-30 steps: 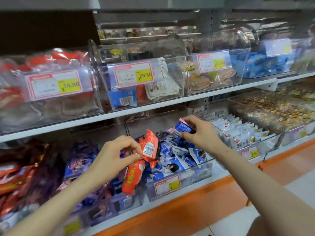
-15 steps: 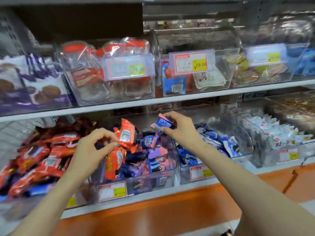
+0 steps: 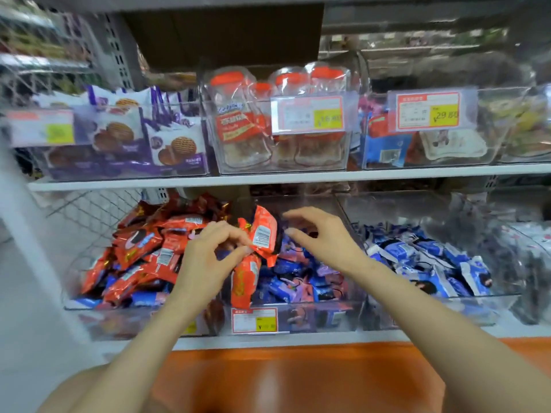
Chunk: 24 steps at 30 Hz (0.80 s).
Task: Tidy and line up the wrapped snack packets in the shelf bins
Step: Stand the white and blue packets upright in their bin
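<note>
The upper shelf (image 3: 268, 177) is running across above the lower bins, carrying purple biscuit packs (image 3: 176, 144), clear bags with orange tops (image 3: 238, 120) and a bin with a yellow price tag (image 3: 427, 110). Below it, three clear bins are sitting side by side: the left bin (image 3: 89, 302) is heaped with orange-red packets, the middle bin (image 3: 298, 318) is holding blue and purple packets, and the right bin (image 3: 447, 305) is holding blue and white ones.

The left hand (image 3: 214, 257) is pinching the lower corner of an orange packet (image 3: 262, 231) between thumb and forefinger, holding it upright over the wall between the left and middle bins. A second orange packet (image 3: 244, 281) is hanging just under those fingers; whether it is pinched too cannot be told. The right hand (image 3: 323, 236) is hovering over the middle bin, just beside the held packet, fingers loosely spread and gripping nothing.

The back half of the middle bin is showing bare clear wall above the packets. An orange base (image 3: 298, 377) is lying under the lower shelf, in front of both forearms.
</note>
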Available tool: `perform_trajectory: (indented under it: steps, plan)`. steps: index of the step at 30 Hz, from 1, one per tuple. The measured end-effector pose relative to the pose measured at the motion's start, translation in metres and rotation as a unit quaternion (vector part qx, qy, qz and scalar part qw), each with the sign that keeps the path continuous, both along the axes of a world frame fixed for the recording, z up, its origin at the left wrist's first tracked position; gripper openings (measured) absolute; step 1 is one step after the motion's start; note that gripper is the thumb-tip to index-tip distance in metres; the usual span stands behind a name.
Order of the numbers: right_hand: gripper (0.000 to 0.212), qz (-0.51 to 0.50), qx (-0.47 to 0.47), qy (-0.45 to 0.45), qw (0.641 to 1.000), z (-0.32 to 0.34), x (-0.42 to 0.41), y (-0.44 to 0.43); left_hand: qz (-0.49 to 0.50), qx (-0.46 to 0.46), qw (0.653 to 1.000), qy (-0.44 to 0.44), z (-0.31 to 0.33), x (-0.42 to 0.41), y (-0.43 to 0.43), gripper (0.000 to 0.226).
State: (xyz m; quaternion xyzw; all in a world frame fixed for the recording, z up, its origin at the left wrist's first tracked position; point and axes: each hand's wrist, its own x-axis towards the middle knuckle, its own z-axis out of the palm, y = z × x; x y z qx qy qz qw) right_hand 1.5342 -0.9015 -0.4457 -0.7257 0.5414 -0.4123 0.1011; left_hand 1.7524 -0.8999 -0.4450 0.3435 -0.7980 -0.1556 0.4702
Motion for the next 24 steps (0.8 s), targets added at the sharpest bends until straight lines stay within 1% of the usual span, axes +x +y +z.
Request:
perform_trajectory:
  steps: [3,5,6,8,11,12,15,18,20,22,24]
  plan:
    - [0.03,0.045,-0.005,-0.007,0.999,0.002,0.022,0.006,0.05,-0.02,0.997,0.054,0.006,0.026,0.011,0.028]
    - [0.029,0.061,-0.008,0.004,0.998,0.0,0.035,0.006,0.085,-0.023,0.99,0.107,0.011,0.053,0.015,0.029]
    - [0.029,0.069,-0.011,0.013,0.997,-0.002,0.042,0.005,0.106,-0.024,0.986,0.127,0.013,0.068,0.016,0.034]
    - [0.03,0.088,-0.012,0.029,0.996,-0.003,0.056,0.002,0.151,-0.029,0.979,0.131,0.014,0.099,0.012,0.046]
    - [0.032,0.112,-0.002,0.05,0.992,0.0,0.079,-0.003,0.217,-0.05,0.972,0.071,0.017,0.138,-0.006,0.042]
    - [0.032,0.118,-0.002,0.055,0.992,0.001,0.087,-0.005,0.236,-0.068,0.969,0.036,0.018,0.147,-0.015,0.035]
    - [0.031,0.128,-0.001,0.06,0.99,0.002,0.105,-0.012,0.267,-0.135,0.951,-0.071,0.017,0.167,-0.045,0.005]
    - [0.028,0.127,-0.01,0.053,0.99,0.0,0.112,-0.018,0.274,-0.174,0.927,-0.186,0.011,0.177,-0.079,0.007]
    - [0.027,0.12,-0.016,0.06,0.991,-0.001,0.116,-0.023,0.271,-0.186,0.914,-0.239,0.007,0.179,-0.098,0.004]
    - [0.026,0.114,-0.016,0.072,0.991,-0.002,0.121,-0.029,0.28,-0.161,0.914,-0.244,0.002,0.18,-0.117,0.004]
    - [0.025,0.104,-0.022,0.076,0.991,-0.002,0.127,-0.037,0.286,-0.077,0.934,-0.2,0.0,0.178,-0.132,0.007]
